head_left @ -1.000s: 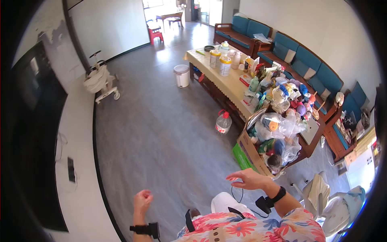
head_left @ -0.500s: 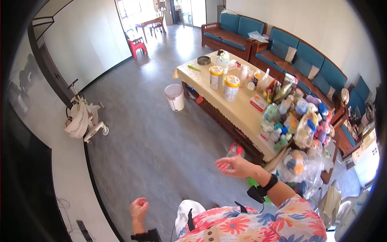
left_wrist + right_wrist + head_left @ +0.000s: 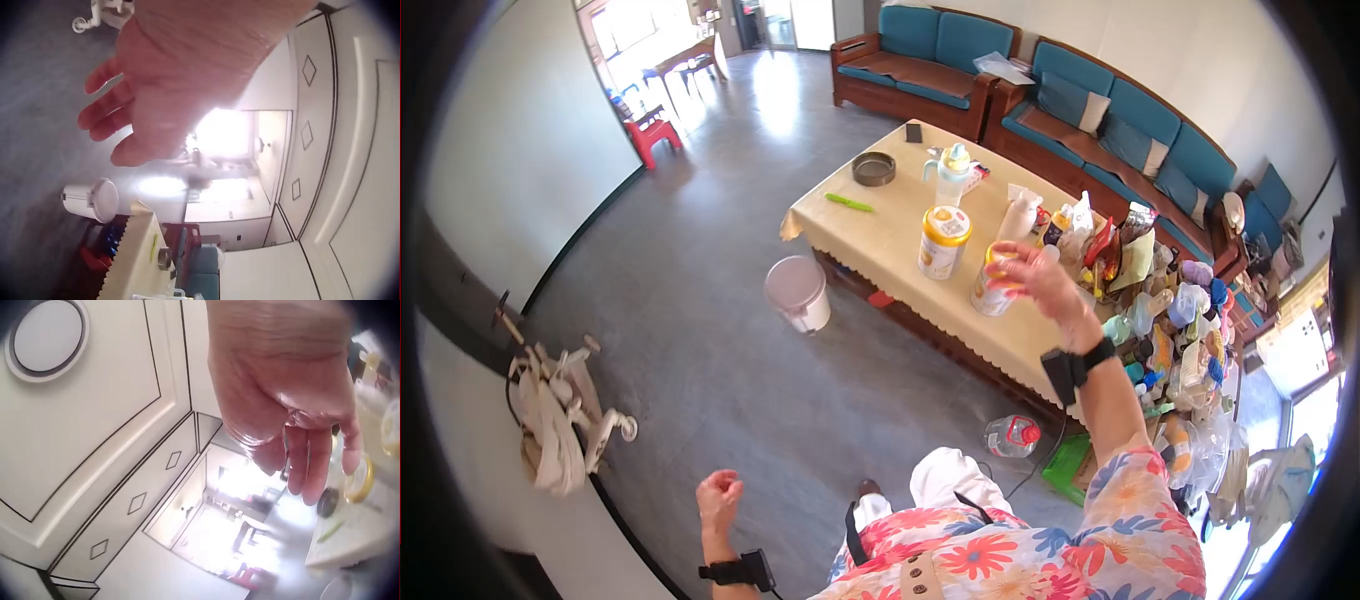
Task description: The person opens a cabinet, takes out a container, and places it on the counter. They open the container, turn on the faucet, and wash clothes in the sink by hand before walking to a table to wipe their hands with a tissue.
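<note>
My right hand [image 3: 1048, 285] is raised over the near side of the table [image 3: 865, 235], its fingers loosely bent and holding nothing. In the head view it overlaps a yellow-lidded can [image 3: 990, 297], hiding part of it. A second such can [image 3: 943, 250] stands just left of it. In the right wrist view the right hand [image 3: 287, 387] hangs with slack fingers. My left hand [image 3: 719, 498] is low over the floor, away from the table. The left wrist view shows its fingers [image 3: 109, 106] relaxed, with nothing in them.
On the cloth are a handled bottle [image 3: 950, 178], a dark round dish [image 3: 874, 168] and a long green object [image 3: 848, 202]. Clutter [image 3: 1190, 320] crowds the right end. A lidded bin [image 3: 800, 295] and a red-capped jug [image 3: 1012, 437] stand on the floor; a stroller-like frame [image 3: 560, 420] is left.
The view has moved closer to the table and swung rightward. My right hand has risen from beside the cardboard box to the cans. My left hand stays low and holds nothing.
</note>
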Demonstrator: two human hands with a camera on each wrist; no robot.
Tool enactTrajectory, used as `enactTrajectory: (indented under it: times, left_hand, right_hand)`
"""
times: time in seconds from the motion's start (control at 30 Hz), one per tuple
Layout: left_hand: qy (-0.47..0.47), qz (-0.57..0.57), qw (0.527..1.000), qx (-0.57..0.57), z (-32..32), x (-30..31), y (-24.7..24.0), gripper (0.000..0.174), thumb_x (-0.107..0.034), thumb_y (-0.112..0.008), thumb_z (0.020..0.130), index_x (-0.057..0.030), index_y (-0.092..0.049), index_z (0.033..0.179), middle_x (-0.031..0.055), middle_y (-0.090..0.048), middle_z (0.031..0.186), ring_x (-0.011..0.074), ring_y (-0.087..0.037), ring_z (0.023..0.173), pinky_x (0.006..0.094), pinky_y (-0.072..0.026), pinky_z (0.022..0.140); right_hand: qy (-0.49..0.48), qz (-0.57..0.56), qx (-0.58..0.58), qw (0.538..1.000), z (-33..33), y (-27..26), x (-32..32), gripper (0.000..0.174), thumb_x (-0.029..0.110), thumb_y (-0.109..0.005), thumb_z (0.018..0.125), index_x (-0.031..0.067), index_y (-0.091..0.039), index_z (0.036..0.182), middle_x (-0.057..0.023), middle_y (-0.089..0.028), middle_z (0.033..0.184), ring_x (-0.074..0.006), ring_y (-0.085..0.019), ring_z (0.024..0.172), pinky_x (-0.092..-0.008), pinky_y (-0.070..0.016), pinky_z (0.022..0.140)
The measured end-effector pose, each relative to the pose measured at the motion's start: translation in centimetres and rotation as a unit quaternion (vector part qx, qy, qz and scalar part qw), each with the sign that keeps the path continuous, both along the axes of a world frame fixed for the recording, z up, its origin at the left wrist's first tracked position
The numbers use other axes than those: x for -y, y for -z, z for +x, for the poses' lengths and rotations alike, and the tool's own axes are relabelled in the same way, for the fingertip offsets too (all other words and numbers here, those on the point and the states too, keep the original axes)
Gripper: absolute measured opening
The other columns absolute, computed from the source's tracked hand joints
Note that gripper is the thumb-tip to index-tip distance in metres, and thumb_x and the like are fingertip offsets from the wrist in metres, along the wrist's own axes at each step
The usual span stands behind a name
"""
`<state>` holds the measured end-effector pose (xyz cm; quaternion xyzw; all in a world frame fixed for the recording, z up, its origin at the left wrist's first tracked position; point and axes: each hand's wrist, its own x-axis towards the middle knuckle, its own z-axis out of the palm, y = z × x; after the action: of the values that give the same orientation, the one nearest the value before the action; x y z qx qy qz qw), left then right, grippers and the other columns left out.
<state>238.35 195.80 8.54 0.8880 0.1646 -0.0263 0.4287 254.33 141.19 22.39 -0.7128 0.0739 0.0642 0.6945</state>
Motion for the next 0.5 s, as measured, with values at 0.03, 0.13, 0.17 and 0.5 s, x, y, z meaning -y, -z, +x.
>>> enactTrajectory:
  times: [0.03, 0.13, 0.17, 0.5]
  left_hand:
    - [0.010, -0.029, 0.999, 0.011, 3.5, 1.0, -1.3, 0.017, -0.004, -0.064, 0.066, 0.0009, -0.063, 0.082, 0.0017, -0.059, 0.061, 0.0077, -0.052, 0.054, 0.0227, -0.0433, 0.051]
    - [0.039, -0.049, 0.998, 0.003, 12.5, 2.8, -1.4, 0.016, -0.003, -0.063, 0.067, 0.0002, -0.063, 0.082, 0.0043, -0.060, 0.062, 0.0078, -0.053, 0.054, 0.0227, -0.0436, 0.051]
    - [0.046, -0.051, 0.998, 0.000, 14.9, 3.1, -0.5, 0.016, -0.003, -0.063, 0.067, 0.0002, -0.063, 0.082, 0.0043, -0.060, 0.062, 0.0078, -0.053, 0.054, 0.0227, -0.0436, 0.051]
    - [0.069, 0.088, 0.984, -0.138, 32.0, 6.0, 3.4, 0.023, -0.013, -0.064, 0.062, -0.0005, -0.065, 0.082, 0.0077, -0.061, 0.060, 0.0135, -0.058, 0.056, 0.0264, -0.0464, 0.056]
  right_hand:
    - [0.037, -0.034, -0.002, 0.999, 2.9, -0.2, 1.5, 0.034, 0.018, -0.053, 0.086, 0.0068, -0.047, 0.117, -0.0055, -0.062, 0.095, -0.0138, -0.062, 0.076, -0.0240, -0.0435, 0.059]
    - [0.110, -0.073, -0.017, 0.991, 11.5, -0.1, 6.0, 0.029, 0.019, -0.049, 0.087, 0.0092, -0.048, 0.114, -0.0038, -0.061, 0.095, -0.0133, -0.061, 0.078, -0.0272, -0.0426, 0.060]
    - [0.136, -0.076, -0.026, 0.988, 14.3, 0.2, 7.5, 0.027, 0.019, -0.046, 0.087, 0.0108, -0.049, 0.112, -0.0028, -0.061, 0.096, -0.0132, -0.061, 0.078, -0.0297, -0.0422, 0.060]
    - [0.182, -0.127, -0.183, 0.958, 42.4, 13.4, 20.6, 0.023, 0.029, -0.046, 0.087, 0.0208, -0.052, 0.108, 0.0015, -0.058, 0.091, -0.0124, -0.055, 0.075, -0.0384, -0.0384, 0.064]
